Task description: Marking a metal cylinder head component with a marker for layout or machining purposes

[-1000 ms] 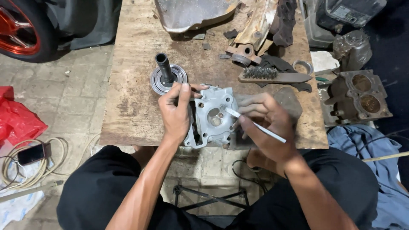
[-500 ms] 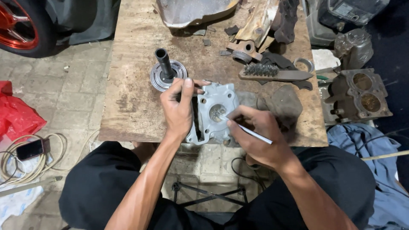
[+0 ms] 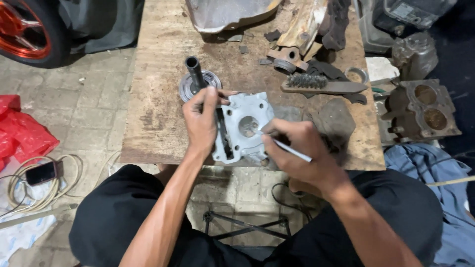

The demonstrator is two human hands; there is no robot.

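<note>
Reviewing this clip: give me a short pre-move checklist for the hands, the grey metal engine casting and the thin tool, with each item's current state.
1. Left hand steadies the grey metal engine casting: ok, palm and fingers lie on its left side.
2. Right hand grips the thin white rod-like tool: ok, held like a pen.
3. Tool tip at the casting's round central bore: ok, at its right rim.
4. Casting fully supported by the worn wooden board: not ok, its near edge overhangs the board's front edge.
5. Dark upright shaft on a round flange clear of the left hand: cannot tell, fingertips are very near.
</note>
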